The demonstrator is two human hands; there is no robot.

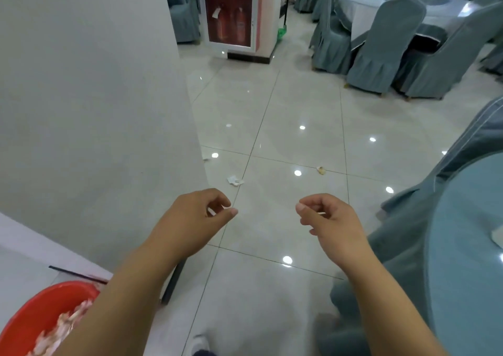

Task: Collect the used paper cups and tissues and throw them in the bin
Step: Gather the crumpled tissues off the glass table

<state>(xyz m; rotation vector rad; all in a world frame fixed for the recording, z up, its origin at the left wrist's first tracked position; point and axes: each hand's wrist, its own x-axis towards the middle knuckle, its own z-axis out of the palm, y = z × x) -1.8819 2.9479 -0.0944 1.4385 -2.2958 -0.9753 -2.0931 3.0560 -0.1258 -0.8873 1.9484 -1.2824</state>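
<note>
Both my hands hang over the glossy tiled floor with fingers loosely curled and nothing in them. My left hand (196, 217) is at centre left, my right hand (329, 219) at centre right. A crumpled white tissue (235, 180) lies on the floor just beyond my left hand. A smaller yellowish scrap (321, 170) lies farther right, and a tiny white scrap (206, 159) sits by the wall's foot. No paper cup shows. A red bin (35, 315) at the bottom left holds crumpled pinkish-white waste, partly hidden by my left forearm.
A white wall (89, 105) fills the left side. A teal-covered table (468, 247) and chair are close on my right. More covered chairs (381, 48) ring a round table at the back right. A fire-extinguisher cabinet (230, 15) stands at the back centre.
</note>
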